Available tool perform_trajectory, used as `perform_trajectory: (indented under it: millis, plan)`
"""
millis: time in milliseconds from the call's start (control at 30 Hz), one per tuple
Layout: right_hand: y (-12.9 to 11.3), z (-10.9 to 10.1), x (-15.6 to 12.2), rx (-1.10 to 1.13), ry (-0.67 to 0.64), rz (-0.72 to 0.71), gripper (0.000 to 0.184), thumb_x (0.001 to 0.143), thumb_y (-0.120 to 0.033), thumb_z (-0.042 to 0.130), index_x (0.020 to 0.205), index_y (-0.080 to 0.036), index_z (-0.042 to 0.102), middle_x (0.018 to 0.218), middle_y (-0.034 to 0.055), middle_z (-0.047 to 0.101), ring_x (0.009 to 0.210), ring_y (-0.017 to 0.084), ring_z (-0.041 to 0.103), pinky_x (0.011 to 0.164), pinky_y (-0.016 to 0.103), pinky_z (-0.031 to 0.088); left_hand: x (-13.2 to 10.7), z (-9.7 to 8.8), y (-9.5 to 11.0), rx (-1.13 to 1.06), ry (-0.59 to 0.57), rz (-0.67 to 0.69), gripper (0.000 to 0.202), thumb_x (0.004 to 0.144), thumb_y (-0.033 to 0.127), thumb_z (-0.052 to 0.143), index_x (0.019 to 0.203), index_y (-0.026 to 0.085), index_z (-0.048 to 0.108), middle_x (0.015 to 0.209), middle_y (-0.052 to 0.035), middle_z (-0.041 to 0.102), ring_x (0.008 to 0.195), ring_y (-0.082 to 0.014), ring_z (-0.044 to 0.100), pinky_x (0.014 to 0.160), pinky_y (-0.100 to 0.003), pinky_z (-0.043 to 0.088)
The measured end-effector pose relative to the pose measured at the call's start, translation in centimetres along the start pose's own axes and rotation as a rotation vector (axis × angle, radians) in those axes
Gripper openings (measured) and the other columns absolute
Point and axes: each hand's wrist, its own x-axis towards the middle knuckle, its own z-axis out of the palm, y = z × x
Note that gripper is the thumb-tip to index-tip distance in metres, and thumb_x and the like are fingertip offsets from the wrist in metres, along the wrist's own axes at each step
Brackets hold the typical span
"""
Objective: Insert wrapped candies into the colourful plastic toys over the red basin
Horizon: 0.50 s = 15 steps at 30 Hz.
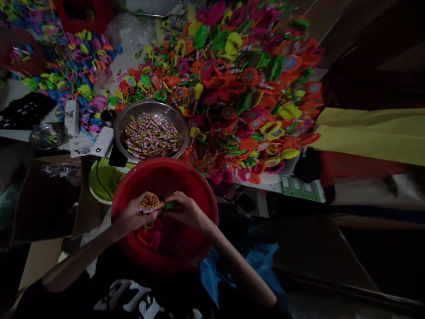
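Observation:
Over the red tub [202, 186], my left hand [136, 215] is closed around a round bunch of small yellow-and-pink pieces [151, 203]. My right hand [184, 209] is beside it, fingers closed on a small green plastic piece [169, 205], which looks like a toy watch. The fingertips of both hands nearly meet, and the exact contact between the two things is hidden. Below my left hand, a few pink and orange toy watches [149, 238] lie in the tub.
A steel bowl [118, 124] of wrapped candies stands behind the tub. A large heap of bright toy watches [245, 93] covers the table to the right. A green basin [99, 181], a white phone-like box [102, 141] and a power strip [71, 117] are at left.

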Motion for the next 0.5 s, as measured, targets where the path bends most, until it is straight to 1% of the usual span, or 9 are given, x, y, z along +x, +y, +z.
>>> perform_trajectory:
  millis: [67,100,133,167,233,300,400,500]
  plan:
    - [-0.5,-0.4,0.3,0.007,-0.007,-0.07,0.016,0.081,-0.031,0.067,0.092,-0.02,0.061,0.088,0.0034,0.064,0.089,0.018,0.058,0.096,0.042,0.04,-0.1,-0.3,0.3,0.034,0.008,0.038,0.024,0.073,0.026,0.063,0.092,0.015,0.054,0.083,-0.0018,0.057,0.077,-0.0132,0.055,0.07,-0.022,0.045]
    - [-0.6,-0.5,0.4,0.017,-0.007,-0.101,0.014,0.082,-0.029,0.065,0.093,-0.021,0.061,0.09,0.0031,0.064,0.092,0.018,0.058,0.101,0.044,0.036,-0.2,-0.4,0.5,0.043,0.017,0.047,0.023,0.072,0.025,0.063,0.091,0.015,0.054,0.083,-0.0017,0.057,0.077,-0.0132,0.054,0.07,-0.022,0.045]
    - [-0.8,-0.7,0.5,0.024,-0.011,-0.123,0.015,0.084,-0.028,0.064,0.097,-0.021,0.061,0.093,0.0036,0.064,0.095,0.018,0.057,0.102,0.045,0.036,-0.2,-0.5,0.6,0.051,0.025,0.047,0.023,0.072,0.025,0.063,0.09,0.015,0.054,0.082,-0.0015,0.056,0.076,-0.0132,0.054,0.07,-0.022,0.045]
    - [-0.9,-0.8,0.6,0.021,-0.019,-0.133,0.018,0.085,-0.027,0.062,0.103,-0.022,0.06,0.096,0.0046,0.063,0.097,0.018,0.056,0.1,0.044,0.038,-0.2,-0.5,0.8,0.058,0.031,0.04,0.023,0.072,0.026,0.064,0.09,0.015,0.053,0.081,-0.0011,0.056,0.076,-0.0131,0.054,0.07,-0.022,0.045]
    - [-1.2,-1.0,0.6,-0.026,-0.022,-0.13,0.025,0.089,-0.025,0.056,0.114,-0.022,0.057,0.103,0.0074,0.061,0.1,0.019,0.054,0.09,0.039,0.046,-0.3,-0.5,1.0,0.092,0.042,0.021,0.022,0.073,0.028,0.065,0.088,0.016,0.054,0.081,-0.0004,0.056,0.075,-0.0128,0.055,0.07,-0.022,0.046]
    - [-1.5,-1.2,0.6,-0.101,0.001,-0.123,0.029,0.092,-0.024,0.051,0.12,-0.022,0.054,0.106,0.0084,0.061,0.098,0.019,0.054,0.083,0.036,0.048,-0.4,-0.3,1.2,0.139,0.064,0.005,0.023,0.074,0.032,0.065,0.088,0.017,0.055,0.08,0.0002,0.058,0.076,-0.0131,0.056,0.07,-0.021,0.046]
    - [-2.1,-1.4,0.7,-0.19,0.069,-0.143,0.029,0.092,-0.023,0.052,0.12,-0.023,0.055,0.102,0.0073,0.063,0.096,0.02,0.055,0.083,0.036,0.047,-0.6,0.0,1.3,0.163,0.099,-0.059,0.027,0.074,0.037,0.066,0.089,0.018,0.055,0.078,0.0011,0.061,0.074,-0.0142,0.059,0.066,-0.022,0.047]
    - [-2.8,-1.5,0.8,-0.287,0.098,-0.196,0.026,0.092,-0.021,0.051,0.117,-0.022,0.056,0.095,0.0069,0.064,0.094,0.02,0.055,0.084,0.037,0.047,-0.6,0.0,1.3,0.223,0.141,-0.108,0.029,0.072,0.04,0.066,0.091,0.019,0.056,0.079,0.0013,0.064,0.075,-0.0157,0.061,0.067,-0.023,0.048]
